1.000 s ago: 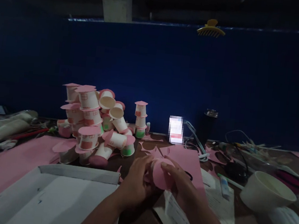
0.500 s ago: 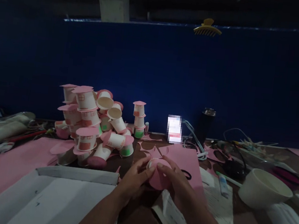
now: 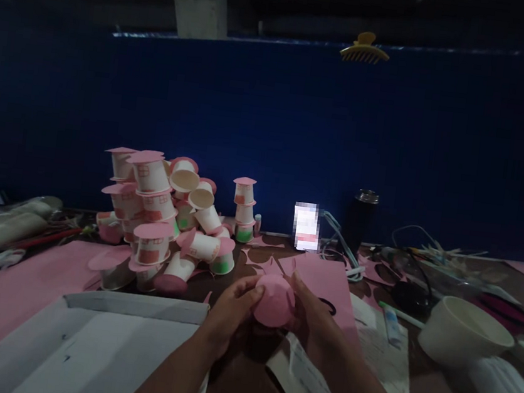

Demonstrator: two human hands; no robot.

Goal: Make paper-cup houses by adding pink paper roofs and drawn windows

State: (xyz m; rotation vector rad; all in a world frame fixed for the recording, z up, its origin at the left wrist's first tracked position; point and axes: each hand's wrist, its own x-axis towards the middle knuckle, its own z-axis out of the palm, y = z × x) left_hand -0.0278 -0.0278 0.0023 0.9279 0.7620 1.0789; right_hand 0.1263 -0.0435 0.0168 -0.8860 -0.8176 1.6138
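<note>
Between my two hands, above the brown table, is a paper cup topped with a round pink paper disc [image 3: 274,301]. The disc faces me and hides most of the cup. My left hand [image 3: 233,307] grips the left side, its thumb on the disc's edge. My right hand [image 3: 309,309] closes round the right side, its fingers partly hidden behind the disc. To the left, a pile of paper cups with pink paper tops [image 3: 156,203] stands and lies about, some with drawn windows and doors. A small stack of cups [image 3: 242,212] stands upright behind my hands.
An open white box [image 3: 136,306] lies at the front left. Pink paper [image 3: 328,280] and printed sheets [image 3: 381,336] lie on the right. Farther right are a glue tube [image 3: 391,326] and a white bowl [image 3: 464,333]. A lit phone [image 3: 304,226] and a dark flask [image 3: 362,220] stand at the back.
My thumbs have moved from the top of the pink disc out to its sides. More of the disc's surface now shows. The things on the table have stayed put.
</note>
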